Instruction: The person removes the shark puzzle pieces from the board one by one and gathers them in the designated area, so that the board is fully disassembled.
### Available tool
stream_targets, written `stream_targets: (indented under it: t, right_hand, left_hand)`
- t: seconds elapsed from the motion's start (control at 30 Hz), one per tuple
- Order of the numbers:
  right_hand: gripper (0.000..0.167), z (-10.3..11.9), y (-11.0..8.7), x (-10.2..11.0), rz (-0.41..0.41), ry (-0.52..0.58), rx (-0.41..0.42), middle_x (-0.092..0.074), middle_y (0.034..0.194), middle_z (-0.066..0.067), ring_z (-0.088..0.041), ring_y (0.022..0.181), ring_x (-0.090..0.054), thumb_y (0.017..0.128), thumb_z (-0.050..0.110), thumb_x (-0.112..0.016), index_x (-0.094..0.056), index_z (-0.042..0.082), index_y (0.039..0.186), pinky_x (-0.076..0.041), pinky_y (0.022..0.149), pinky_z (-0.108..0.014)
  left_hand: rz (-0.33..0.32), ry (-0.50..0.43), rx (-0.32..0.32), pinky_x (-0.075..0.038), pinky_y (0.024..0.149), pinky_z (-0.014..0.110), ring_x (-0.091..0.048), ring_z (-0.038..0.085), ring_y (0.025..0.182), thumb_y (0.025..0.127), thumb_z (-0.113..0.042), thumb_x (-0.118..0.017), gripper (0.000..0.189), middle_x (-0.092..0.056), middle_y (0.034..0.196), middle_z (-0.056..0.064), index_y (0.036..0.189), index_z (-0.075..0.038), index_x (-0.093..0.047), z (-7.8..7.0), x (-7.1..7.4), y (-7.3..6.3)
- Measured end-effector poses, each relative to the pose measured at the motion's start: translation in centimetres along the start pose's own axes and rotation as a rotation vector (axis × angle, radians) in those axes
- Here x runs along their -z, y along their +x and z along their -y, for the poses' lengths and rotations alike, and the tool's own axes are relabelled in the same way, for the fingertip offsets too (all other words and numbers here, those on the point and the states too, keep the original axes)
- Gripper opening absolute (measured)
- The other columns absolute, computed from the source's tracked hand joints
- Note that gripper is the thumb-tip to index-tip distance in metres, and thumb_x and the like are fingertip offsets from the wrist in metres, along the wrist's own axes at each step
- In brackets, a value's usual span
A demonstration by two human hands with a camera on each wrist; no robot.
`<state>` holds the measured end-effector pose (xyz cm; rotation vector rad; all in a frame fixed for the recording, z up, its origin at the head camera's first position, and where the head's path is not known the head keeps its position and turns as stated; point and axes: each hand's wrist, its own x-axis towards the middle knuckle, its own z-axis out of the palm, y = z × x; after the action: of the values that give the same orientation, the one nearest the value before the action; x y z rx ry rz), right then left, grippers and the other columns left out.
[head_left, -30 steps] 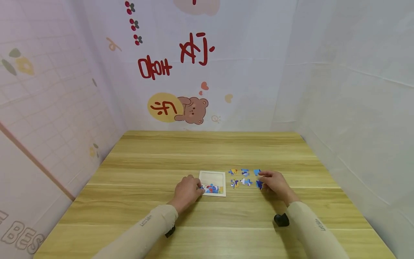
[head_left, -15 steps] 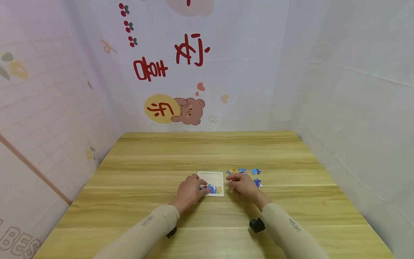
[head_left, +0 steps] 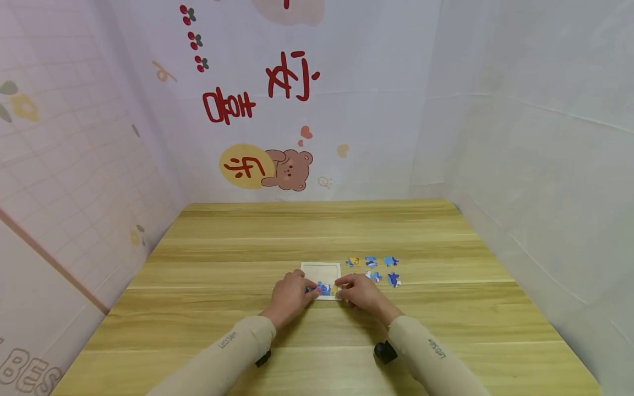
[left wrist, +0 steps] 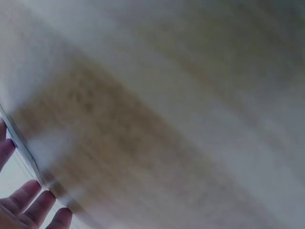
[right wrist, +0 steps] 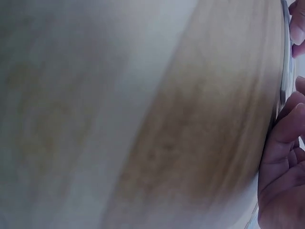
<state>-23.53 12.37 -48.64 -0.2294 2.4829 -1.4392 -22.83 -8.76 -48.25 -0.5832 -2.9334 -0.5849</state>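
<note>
In the head view a shallow white puzzle tray (head_left: pixel 321 270) lies on the table, with blue, red and yellow jigsaw pieces (head_left: pixel 324 289) along its near side. My left hand (head_left: pixel 289 295) grips the tray's left side, its thumb reaching over the pieces. At the right edge my right hand (head_left: pixel 364 291) holds the near corner, thumb and forefinger beside the yellow piece. Fingers (left wrist: pixel 38 205) line the tray's edge in the left wrist view. The right wrist view shows curled fingers (right wrist: pixel 288 126) against that edge; their undersides are partly hidden.
Several loose jigsaw pieces (head_left: pixel 371 262) lie in two rows right of the tray, one mostly hidden behind my right hand. The wooden table (head_left: pixel 223 236) meets a white printed cloth (head_left: pixel 376 110) at the back and sides.
My right hand has moved left from the far loose pieces to the tray's right edge. My left hand stays on the tray, its thumb slightly further in. The view has shifted a little.
</note>
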Motion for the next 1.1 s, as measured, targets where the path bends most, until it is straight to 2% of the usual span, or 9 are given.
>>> stream_targets:
  t: [0.3,0.5,0.67,0.8,0.9,0.97,1.1]
  right_hand:
    - [0.029,0.6,-0.1,-0.1,0.04,-0.035,-0.002,-0.061,0.066,-0.004,-0.011,0.051,-0.05,0.09,0.006,-0.068,-0.07,0.001,0.119,-0.041,0.048,-0.025]
    - [0.027,0.9,-0.1,0.0,0.041,-0.021,-0.014,-0.058,0.067,-0.004,-0.013,0.053,-0.049,0.089,0.006,-0.069,-0.069,0.001,0.116,-0.039,0.051,-0.025]
    - [0.019,1.2,0.1,-0.2,0.031,-0.028,-0.008,-0.061,0.077,-0.002,-0.013,0.06,-0.051,0.089,0.007,-0.069,-0.072,0.001,0.107,-0.042,0.056,-0.027]
    - [0.025,1.4,0.0,-0.4,-0.033,-0.093,0.019,-0.068,0.098,-0.007,-0.016,0.08,-0.059,0.088,0.009,-0.069,-0.072,0.001,0.112,-0.05,0.072,-0.033]
    - [0.028,1.4,-0.1,-0.4,-0.074,-0.133,0.021,-0.069,0.113,-0.011,-0.02,0.095,-0.061,0.086,0.006,-0.067,-0.072,0.001,0.113,-0.049,0.084,-0.037]
    - [0.028,1.3,0.0,-0.4,-0.073,-0.14,0.016,-0.068,0.115,-0.011,-0.02,0.096,-0.06,0.084,0.002,-0.065,-0.074,0.001,0.111,-0.048,0.083,-0.036]
    - [0.028,1.3,0.1,-0.3,-0.048,-0.128,0.018,-0.069,0.112,-0.009,-0.017,0.089,-0.056,0.084,0.002,-0.063,-0.074,0.001,0.11,-0.045,0.076,-0.031]
  left_hand:
    - [-0.005,-0.006,0.035,-0.05,0.072,0.047,-0.059,0.029,0.092,0.088,-0.032,-0.075,0.021,-0.063,0.105,0.011,0.098,-0.014,-0.081,0.0,-0.1,0.0]
    - [-0.013,-0.014,0.046,-0.049,0.069,0.045,-0.058,0.027,0.089,0.088,-0.032,-0.076,0.021,-0.062,0.1,0.007,0.097,-0.015,-0.081,-0.2,-0.1,0.1]
    - [-0.021,-0.015,0.048,-0.047,0.066,0.044,-0.057,0.026,0.086,0.087,-0.031,-0.077,0.019,-0.061,0.096,0.005,0.096,-0.015,-0.081,-0.3,-0.1,0.2]
    - [-0.024,-0.015,0.037,-0.049,0.067,0.045,-0.058,0.027,0.088,0.087,-0.031,-0.076,0.019,-0.061,0.097,0.006,0.095,-0.015,-0.081,-0.5,-0.2,0.2]
    - [-0.024,-0.013,0.03,-0.048,0.065,0.044,-0.058,0.026,0.084,0.088,-0.032,-0.075,0.02,-0.06,0.093,0.005,0.095,-0.014,-0.082,-0.6,-0.2,0.2]
    - [-0.025,-0.012,0.037,-0.047,0.064,0.043,-0.057,0.025,0.082,0.088,-0.032,-0.075,0.02,-0.059,0.091,0.004,0.095,-0.015,-0.082,-0.6,-0.1,0.2]
    - [-0.024,-0.022,0.061,-0.046,0.065,0.042,-0.055,0.024,0.081,0.088,-0.03,-0.076,0.018,-0.058,0.089,0.003,0.095,-0.014,-0.082,-0.7,-0.1,0.2]
